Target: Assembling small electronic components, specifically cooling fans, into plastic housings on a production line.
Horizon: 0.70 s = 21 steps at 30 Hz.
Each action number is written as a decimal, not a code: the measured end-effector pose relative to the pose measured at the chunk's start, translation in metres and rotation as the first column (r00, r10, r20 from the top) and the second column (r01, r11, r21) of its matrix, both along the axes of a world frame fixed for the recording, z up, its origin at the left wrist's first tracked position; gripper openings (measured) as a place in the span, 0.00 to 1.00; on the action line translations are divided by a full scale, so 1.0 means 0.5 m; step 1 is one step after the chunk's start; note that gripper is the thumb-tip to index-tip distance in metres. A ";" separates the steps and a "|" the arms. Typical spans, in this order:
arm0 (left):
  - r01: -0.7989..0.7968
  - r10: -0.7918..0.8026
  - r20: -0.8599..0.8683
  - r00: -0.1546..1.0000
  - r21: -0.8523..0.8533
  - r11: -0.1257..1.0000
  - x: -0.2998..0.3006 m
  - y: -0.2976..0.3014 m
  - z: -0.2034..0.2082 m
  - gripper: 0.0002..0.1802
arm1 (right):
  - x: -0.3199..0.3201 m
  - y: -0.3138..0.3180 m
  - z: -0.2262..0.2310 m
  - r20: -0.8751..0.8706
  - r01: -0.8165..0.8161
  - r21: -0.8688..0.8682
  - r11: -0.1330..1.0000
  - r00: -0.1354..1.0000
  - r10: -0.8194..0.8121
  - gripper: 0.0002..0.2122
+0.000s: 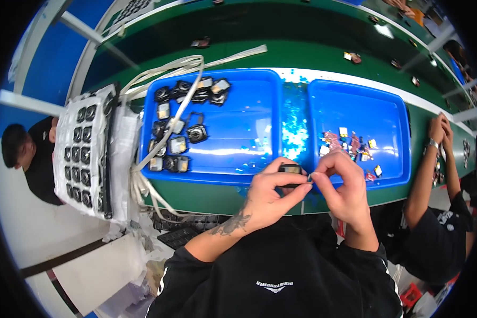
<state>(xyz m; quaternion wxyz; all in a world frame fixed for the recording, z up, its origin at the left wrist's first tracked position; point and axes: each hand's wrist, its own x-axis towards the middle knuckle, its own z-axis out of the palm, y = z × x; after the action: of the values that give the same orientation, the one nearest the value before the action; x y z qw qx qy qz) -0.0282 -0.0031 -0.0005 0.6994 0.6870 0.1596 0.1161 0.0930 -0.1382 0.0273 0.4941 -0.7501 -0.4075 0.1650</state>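
My left hand (265, 197) grips a small black square casing (290, 169), held up in front of the two trays. Close beside it, my right hand (345, 190) is closed in a pinch at the casing's right side; what its fingertips hold is too small to make out. Several black casings (197, 133), some with pale square faces, lie in the left blue tray (238, 132). Beyond my right hand, small red, yellow and white electronic parts (350, 142) lie loosely scattered in the right blue tray (355, 103).
White cords (181, 108) loop across the left tray's side. At far left stands a white tray of black casings (79, 153), with a person (34, 153) behind it. A co-worker's arms (425, 175) reach in on the right. Small parts (352, 57) sit on the green surface (259, 32) beyond.
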 end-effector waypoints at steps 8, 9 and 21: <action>-0.043 0.044 0.020 0.999 -0.040 0.998 -0.010 0.014 -0.028 0.09 | -0.002 0.016 -0.009 0.252 -0.192 -0.034 0.981 0.948 0.194 0.06; -0.043 0.044 0.022 0.999 -0.043 0.998 -0.010 0.014 -0.028 0.09 | -0.002 0.013 -0.013 0.191 -0.162 -0.003 0.987 0.969 0.160 0.06; -0.027 0.028 0.026 0.999 -0.053 0.998 -0.008 0.017 -0.025 0.08 | 0.010 0.033 -0.015 0.130 -0.094 0.075 0.993 0.988 0.084 0.06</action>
<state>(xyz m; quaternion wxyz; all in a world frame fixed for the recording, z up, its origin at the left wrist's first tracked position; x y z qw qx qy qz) -0.0323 0.0052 -0.0129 0.7175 0.6645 0.1627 0.1308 0.0980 -0.1218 0.0198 0.4892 -0.7196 -0.4773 0.1224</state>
